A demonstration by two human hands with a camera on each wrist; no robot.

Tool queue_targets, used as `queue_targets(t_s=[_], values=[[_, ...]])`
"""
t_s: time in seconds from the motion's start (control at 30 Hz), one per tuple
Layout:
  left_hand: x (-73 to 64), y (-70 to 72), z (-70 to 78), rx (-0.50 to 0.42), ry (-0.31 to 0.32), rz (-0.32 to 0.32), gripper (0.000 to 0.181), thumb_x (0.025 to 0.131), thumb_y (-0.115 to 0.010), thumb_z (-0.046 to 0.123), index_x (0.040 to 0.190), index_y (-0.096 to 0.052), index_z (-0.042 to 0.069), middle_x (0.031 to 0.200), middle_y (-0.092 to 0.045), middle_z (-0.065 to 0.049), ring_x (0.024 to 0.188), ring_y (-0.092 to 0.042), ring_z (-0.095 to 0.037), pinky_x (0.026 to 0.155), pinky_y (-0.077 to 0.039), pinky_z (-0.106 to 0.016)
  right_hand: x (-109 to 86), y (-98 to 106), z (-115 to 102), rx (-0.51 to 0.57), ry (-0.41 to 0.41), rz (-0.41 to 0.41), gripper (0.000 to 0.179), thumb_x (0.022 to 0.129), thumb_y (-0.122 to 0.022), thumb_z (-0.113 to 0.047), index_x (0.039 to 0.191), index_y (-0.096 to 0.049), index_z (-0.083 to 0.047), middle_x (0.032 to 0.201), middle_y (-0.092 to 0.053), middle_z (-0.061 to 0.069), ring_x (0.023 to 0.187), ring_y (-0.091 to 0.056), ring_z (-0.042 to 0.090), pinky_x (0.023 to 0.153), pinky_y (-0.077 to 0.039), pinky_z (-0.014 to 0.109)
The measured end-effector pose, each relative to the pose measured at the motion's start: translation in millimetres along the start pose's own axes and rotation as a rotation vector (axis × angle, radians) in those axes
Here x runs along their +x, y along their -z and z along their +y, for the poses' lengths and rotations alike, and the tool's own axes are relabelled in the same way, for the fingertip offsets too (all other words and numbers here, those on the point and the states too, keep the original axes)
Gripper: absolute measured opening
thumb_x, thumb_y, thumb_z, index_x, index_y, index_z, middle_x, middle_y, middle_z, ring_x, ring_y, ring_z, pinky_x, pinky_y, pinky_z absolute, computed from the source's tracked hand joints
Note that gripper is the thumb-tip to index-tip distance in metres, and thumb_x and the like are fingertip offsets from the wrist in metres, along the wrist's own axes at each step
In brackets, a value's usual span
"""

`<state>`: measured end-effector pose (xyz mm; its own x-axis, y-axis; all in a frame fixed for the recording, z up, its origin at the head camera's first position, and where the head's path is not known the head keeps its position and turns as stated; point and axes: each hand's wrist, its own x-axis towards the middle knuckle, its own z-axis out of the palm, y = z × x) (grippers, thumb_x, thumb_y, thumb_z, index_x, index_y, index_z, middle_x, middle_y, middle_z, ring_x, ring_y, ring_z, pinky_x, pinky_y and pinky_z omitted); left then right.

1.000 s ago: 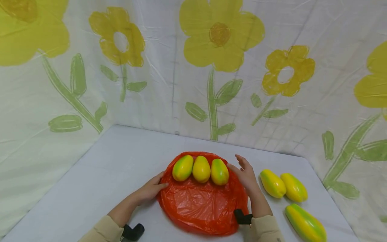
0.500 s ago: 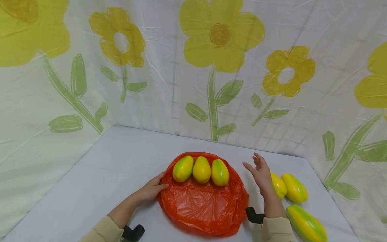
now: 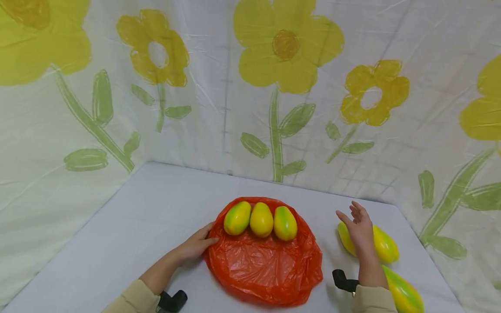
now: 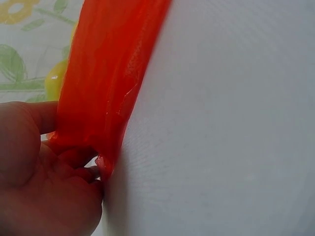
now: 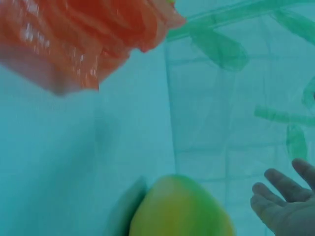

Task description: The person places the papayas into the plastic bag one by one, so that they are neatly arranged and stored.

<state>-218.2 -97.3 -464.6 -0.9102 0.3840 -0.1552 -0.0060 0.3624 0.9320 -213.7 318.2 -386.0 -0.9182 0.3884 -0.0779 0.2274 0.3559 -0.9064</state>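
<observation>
A red plastic bag (image 3: 266, 265) lies spread into a round, shallow shape with a raised rim. Along its far side sit three yellow-green papayas, the left (image 3: 237, 218), the middle (image 3: 261, 219) and the right one (image 3: 285, 223). My left hand (image 3: 193, 248) grips the bag's left rim, thumb inside; in the left wrist view its fingers curl behind the red plastic (image 4: 108, 83). My right hand (image 3: 361, 230) holds nothing and hangs over the loose papayas at the right, fingers spread. It partly covers one papaya (image 3: 344, 237); a papaya (image 5: 179, 209) also shows below it in the right wrist view.
Beside the right hand lies another papaya (image 3: 385, 245), and one more papaya (image 3: 405, 293) rests nearer, partly behind the right sleeve (image 3: 373, 300). A white table (image 3: 148, 208) carries everything. A flower-printed curtain (image 3: 211, 108) hangs behind its far edge.
My right hand has left the bag's right rim and moved right, over the loose papayas. The left hand stays on the left rim, and the three papayas in the bag stay put.
</observation>
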Motion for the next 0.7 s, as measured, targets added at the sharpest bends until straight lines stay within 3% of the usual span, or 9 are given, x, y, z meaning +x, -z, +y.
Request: queue_targets(t_s=[0.37, 0.7], values=[[0.0, 1.0, 1.1, -0.014, -0.001, -0.007, 0.057, 0.095, -0.048, 0.016, 0.147, -0.026, 0.007, 0.148, -0.034, -0.015, 0.132, -0.038, -0.033, 0.102, -0.042, -0.048, 3.7, 19.4, 15.0, -0.014, -0.054, 0.040, 0.075, 0.091, -0.051, -0.047, 0.150, -0.016, -0.014, 0.157, -0.014, 0.013, 0.143, -0.013, 0.034, 0.115, -0.019, 0.051], [-1.1, 1.3, 1.8, -0.025, -0.001, -0.010, 0.057, 0.095, -0.048, 0.016, 0.146, -0.026, 0.006, 0.147, -0.035, -0.016, 0.129, -0.042, -0.032, 0.100, -0.044, -0.047, 6.2, 24.8, 26.6, -0.010, -0.103, 0.071, 0.079, 0.088, -0.053, -0.054, 0.148, -0.021, -0.013, 0.154, -0.021, 0.014, 0.141, -0.018, 0.033, 0.114, -0.023, 0.048]])
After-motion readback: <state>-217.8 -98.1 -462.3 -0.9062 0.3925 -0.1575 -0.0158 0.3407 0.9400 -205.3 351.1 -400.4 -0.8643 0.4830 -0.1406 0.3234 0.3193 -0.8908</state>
